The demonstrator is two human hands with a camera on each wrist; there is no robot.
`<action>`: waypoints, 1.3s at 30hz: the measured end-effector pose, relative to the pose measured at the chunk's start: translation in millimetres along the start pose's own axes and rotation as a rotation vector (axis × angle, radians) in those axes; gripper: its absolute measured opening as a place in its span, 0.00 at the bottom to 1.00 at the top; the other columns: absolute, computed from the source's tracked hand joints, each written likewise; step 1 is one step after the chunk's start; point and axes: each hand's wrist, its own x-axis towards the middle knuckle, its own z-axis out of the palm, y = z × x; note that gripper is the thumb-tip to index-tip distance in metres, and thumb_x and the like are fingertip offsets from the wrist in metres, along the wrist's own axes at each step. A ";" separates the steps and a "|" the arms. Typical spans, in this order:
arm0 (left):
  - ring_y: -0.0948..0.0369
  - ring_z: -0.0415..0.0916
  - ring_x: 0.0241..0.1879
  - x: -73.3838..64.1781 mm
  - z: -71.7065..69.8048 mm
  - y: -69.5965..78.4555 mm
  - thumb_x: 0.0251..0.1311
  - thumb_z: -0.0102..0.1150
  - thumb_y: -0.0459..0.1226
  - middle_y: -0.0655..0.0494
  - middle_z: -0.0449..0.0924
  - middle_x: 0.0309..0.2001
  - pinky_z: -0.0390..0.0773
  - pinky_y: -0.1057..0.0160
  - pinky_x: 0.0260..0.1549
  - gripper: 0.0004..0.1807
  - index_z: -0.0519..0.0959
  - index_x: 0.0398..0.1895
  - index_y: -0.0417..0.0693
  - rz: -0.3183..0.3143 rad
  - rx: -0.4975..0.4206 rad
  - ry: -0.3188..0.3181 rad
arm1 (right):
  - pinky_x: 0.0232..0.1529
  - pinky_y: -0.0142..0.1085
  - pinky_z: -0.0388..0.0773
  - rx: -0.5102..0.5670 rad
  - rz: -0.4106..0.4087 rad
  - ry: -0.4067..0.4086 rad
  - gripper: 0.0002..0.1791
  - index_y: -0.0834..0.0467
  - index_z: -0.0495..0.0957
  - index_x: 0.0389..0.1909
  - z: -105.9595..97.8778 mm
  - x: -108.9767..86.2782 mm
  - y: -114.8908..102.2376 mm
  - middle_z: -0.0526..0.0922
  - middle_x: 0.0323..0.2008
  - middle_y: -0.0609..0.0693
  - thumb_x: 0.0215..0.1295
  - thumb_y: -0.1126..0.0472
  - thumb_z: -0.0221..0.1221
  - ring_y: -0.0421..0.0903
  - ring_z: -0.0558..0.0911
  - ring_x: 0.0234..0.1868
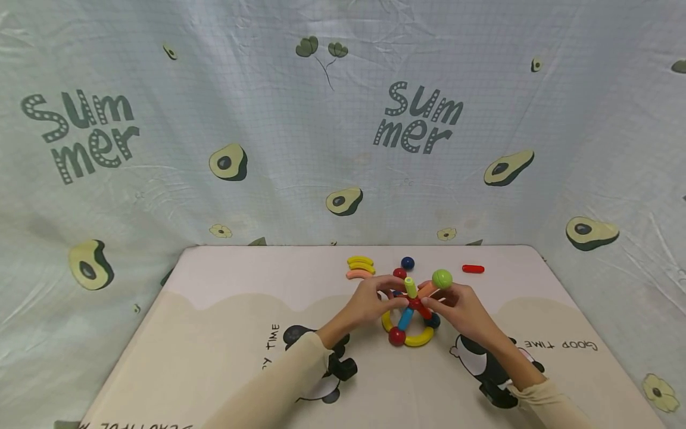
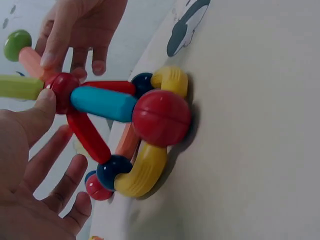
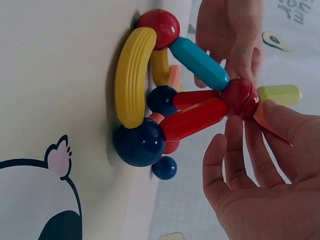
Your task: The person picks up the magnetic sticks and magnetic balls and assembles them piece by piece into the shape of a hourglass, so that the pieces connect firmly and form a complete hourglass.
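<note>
A magnetic stick-and-ball frame stands on the table between both hands. Its base ring joins yellow curved sticks (image 1: 420, 338), an orange one, a red ball (image 2: 162, 118) and dark blue balls (image 3: 139, 142). From these a blue stick (image 2: 103, 103) and two red sticks (image 3: 195, 119) slope up to a red top ball (image 2: 64, 93). A lime stick (image 1: 410, 287) and an orange stick carrying a green ball (image 1: 442, 279) rise from it. My left hand (image 1: 372, 302) holds the top ball, thumb near the lime stick. With thumb and fingers, my right hand (image 1: 462, 310) pinches the orange stick beside that ball.
Behind the frame lie yellow curved sticks (image 1: 360, 260), an orange curved stick (image 1: 358, 274), a loose blue ball (image 1: 407, 263) and a red ball (image 1: 399, 273). Farther right is a red stick (image 1: 473, 269). A printed cloth curtain (image 1: 278, 196) hangs behind the table (image 1: 225, 333).
</note>
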 end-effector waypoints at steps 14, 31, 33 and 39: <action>0.50 0.79 0.52 33.7 -4.3 -8.7 0.67 0.68 0.44 0.49 0.86 0.54 0.78 0.61 0.49 0.19 0.83 0.57 0.47 -0.048 0.329 0.127 | 0.44 0.30 0.81 0.019 0.035 0.000 0.17 0.61 0.80 0.56 -0.1 -2.7 -3.6 0.88 0.45 0.53 0.71 0.58 0.65 0.48 0.86 0.43; 0.55 0.72 0.47 60.4 15.6 -21.3 0.65 0.69 0.49 0.56 0.84 0.49 0.68 0.53 0.47 0.19 0.83 0.57 0.58 -0.147 0.752 0.101 | 0.43 0.30 0.81 0.022 0.065 0.000 0.17 0.61 0.81 0.55 0.5 -1.6 -4.8 0.88 0.43 0.53 0.71 0.57 0.65 0.48 0.86 0.42; 0.55 0.72 0.45 61.7 16.8 -22.2 0.65 0.70 0.48 0.57 0.85 0.46 0.68 0.54 0.46 0.19 0.83 0.57 0.57 -0.141 0.754 0.101 | 0.43 0.30 0.81 0.024 0.059 -0.001 0.17 0.61 0.81 0.55 0.8 -1.3 -4.8 0.88 0.43 0.53 0.71 0.57 0.65 0.48 0.86 0.42; 0.56 0.71 0.43 63.9 19.1 -25.8 0.65 0.69 0.48 0.58 0.85 0.42 0.66 0.55 0.45 0.19 0.83 0.57 0.57 -0.153 0.756 0.103 | 0.43 0.30 0.81 0.033 0.058 -0.005 0.16 0.61 0.81 0.54 1.2 -1.4 -4.8 0.88 0.43 0.52 0.71 0.57 0.65 0.47 0.86 0.41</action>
